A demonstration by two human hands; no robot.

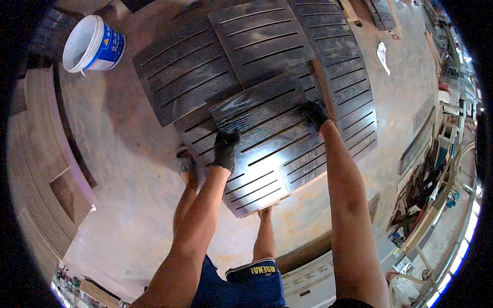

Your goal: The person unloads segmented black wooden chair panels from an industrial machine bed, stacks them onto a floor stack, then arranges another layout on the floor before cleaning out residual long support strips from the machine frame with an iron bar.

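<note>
I hold a dark, glossy wooden panel (262, 141) with parallel grooves cut into it. My left hand (225, 149), in a black glove, grips its left edge. My right hand (315, 114), also gloved in black, grips its right edge. The panel is above a spread of similar dark grooved panels (246, 49) lying overlapped on the floor. My bare legs and one shoe (185, 163) show beneath the panel's near end.
A white and blue plastic bucket (92, 45) stands on the concrete floor at the upper left. Light wooden boards (38, 169) are stacked along the left. Scrap wood, tools and shelves (431, 169) crowd the right side. A white scrap (383, 54) lies at upper right.
</note>
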